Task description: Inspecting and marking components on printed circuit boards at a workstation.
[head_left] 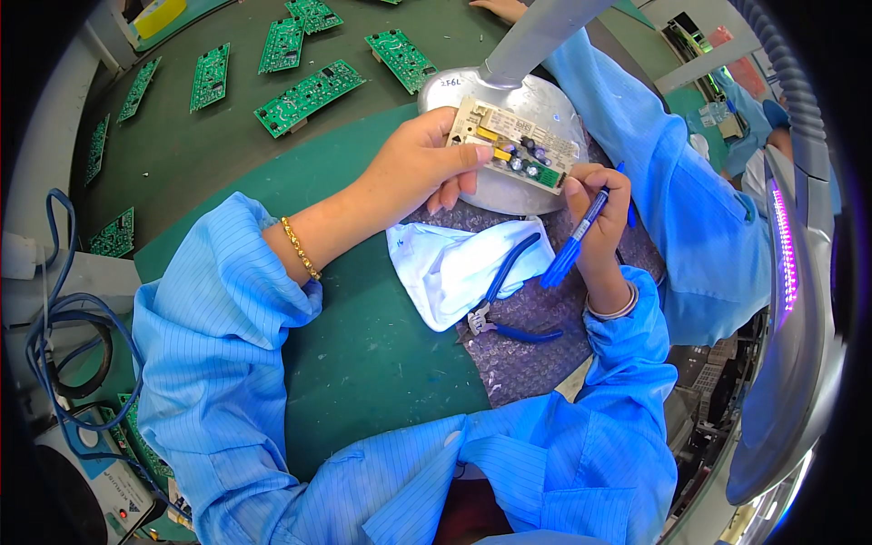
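Note:
Between my two hands a circuit board (536,145) is held up, its component side with capacitors and yellow parts facing me. My left hand (422,159) pinches its left end, thumb on top. At the board's lower right corner, my right hand (599,213) grips the edge and also holds a blue marker pen (575,238) slanting downward. Below them a white cloth (445,272) lies crumpled on bubble wrap (509,368). Blue-handled cutting pliers (481,320) rest partly on the cloth. Behind the board stands the round metal base (445,91) of a lamp.
Several green circuit boards (309,95) lie scattered on the dark surface at the far left. A lamp head (786,336) hangs at the right. Another person's blue sleeve (663,173) reaches in from the right. Blue cables (82,318) and a white device (100,486) sit at left.

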The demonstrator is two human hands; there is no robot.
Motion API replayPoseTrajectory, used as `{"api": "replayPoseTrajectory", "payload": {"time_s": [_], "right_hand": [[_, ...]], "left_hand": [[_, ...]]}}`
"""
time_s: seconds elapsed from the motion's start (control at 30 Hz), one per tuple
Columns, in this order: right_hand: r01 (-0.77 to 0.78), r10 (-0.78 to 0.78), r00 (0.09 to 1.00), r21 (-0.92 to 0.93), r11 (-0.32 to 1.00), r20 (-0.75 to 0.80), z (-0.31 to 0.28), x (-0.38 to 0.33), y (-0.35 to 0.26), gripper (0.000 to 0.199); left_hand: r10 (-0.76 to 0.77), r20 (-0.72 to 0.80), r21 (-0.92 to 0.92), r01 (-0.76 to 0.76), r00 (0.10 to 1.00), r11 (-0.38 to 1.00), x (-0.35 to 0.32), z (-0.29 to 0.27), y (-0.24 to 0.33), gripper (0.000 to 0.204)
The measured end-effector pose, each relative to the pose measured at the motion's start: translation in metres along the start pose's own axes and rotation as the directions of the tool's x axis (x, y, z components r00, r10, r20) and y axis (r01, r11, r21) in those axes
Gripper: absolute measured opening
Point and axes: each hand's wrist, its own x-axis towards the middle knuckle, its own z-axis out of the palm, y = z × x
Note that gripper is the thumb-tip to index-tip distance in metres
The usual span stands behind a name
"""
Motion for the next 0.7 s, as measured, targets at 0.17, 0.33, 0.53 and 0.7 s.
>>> {"api": "replayPoseTrajectory", "payload": {"time_s": [0.17, 0.33, 0.53, 0.7], "right_hand": [[0.161, -0.123, 0.980, 0.259, 0.952, -0.156, 0.006, 0.007, -0.002, 0.026], [-0.175, 0.181, 0.983, 0.466, 0.867, 0.031, 0.002, 0.001, -0.001, 0.035], [-0.180, 0.214, 0.974, 0.337, 0.924, -0.067, 0.012, 0.014, -0.008, 0.008], [-0.174, 0.182, 0.983, 0.306, 0.936, 0.004, 0.012, 0.014, -0.005, 0.009]], "left_hand": [[-0.012, -0.113, -0.006, 0.011, 0.994, 1.000, 0.001, -0.002, -0.001, 0.019], [-0.057, -0.150, 0.006, 0.058, 0.987, 0.998, -0.001, -0.004, -0.001, 0.020], [-0.051, -0.167, 0.024, 0.056, 0.985, 0.998, 0.003, -0.004, -0.002, 0.020], [-0.060, -0.174, 0.028, 0.066, 0.983, 0.997, 0.002, -0.005, -0.002, 0.020]]}}
